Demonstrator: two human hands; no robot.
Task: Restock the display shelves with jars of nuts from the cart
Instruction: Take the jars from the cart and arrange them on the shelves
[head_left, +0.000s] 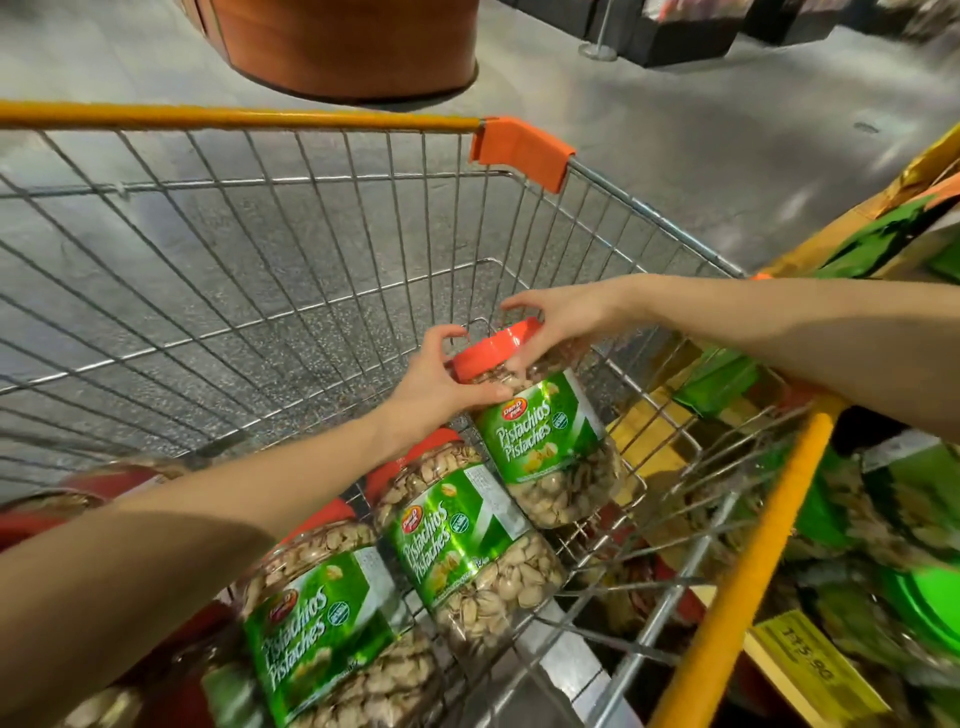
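The restocking is judged to be partly done: three labelled pistachio jars are counted in the cart, with perhaps two more red lids blurred at its left; the farthest jar, inside the cart's right corner, is gripped under its lid by the left hand and at the lid by the curled fingers of the right hand; stock on the display shelf cannot be counted.

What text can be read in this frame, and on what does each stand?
"Pistachios Pistaches": green labels of the held jar, middle jar and nearest jar.
"115.90", apparently: yellow price tag, turned upside down.
Red oval brand logos and small print on labels: too blurred to read.
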